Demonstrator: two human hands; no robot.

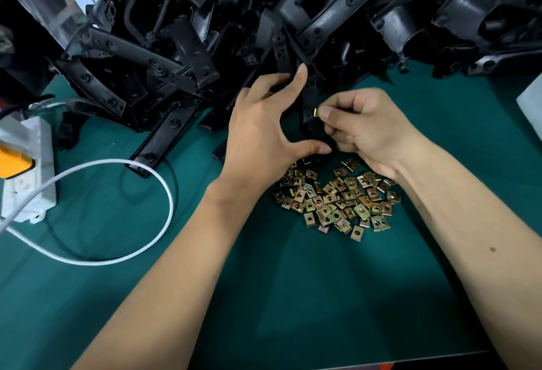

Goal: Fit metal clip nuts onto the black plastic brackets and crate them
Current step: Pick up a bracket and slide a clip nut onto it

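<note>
My left hand point(264, 126) grips a black plastic bracket point(310, 97) that stands between my two hands, fingers curled over its far side and thumb under its near end. My right hand point(360, 129) pinches a brass-coloured metal clip nut point(316, 112) against the bracket's right edge. Just below my hands, a loose heap of several clip nuts point(337, 199) lies on the green mat point(293, 296). A big pile of black brackets point(264, 17) fills the back of the table.
A white power strip point(26, 176) with an orange plug point(14, 161) sits at the left edge, and a white cable point(164, 211) loops across the mat. A long black bracket point(164, 135) lies loose in front of the pile. A white object point(531, 102) shows at the right edge.
</note>
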